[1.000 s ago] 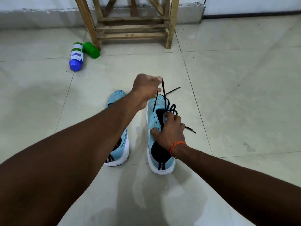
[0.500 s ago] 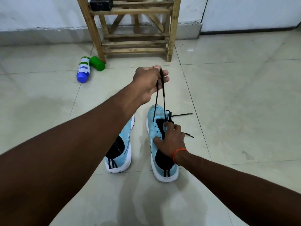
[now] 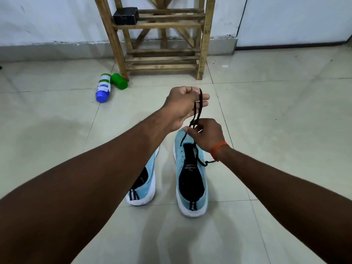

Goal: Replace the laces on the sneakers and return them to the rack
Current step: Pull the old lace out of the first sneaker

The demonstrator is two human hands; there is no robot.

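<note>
Wooden slatted shoe rack (image 3: 162, 25) stands against the wall, well beyond the light blue, white-soled sneaker (image 3: 182, 155) on the floor tiles. A second sneaker (image 3: 148, 187) of the same make lies just left of it, partly hidden by a forearm. Above the first sneaker's toe, the left hand (image 3: 185, 105) pinches the thin black lace (image 3: 197, 109) high. The right hand (image 3: 207, 136), nearer the sneaker, pinches the same strands lower. The lace runs from the eyelets up and away, so the next pull likely follows that line.
</note>
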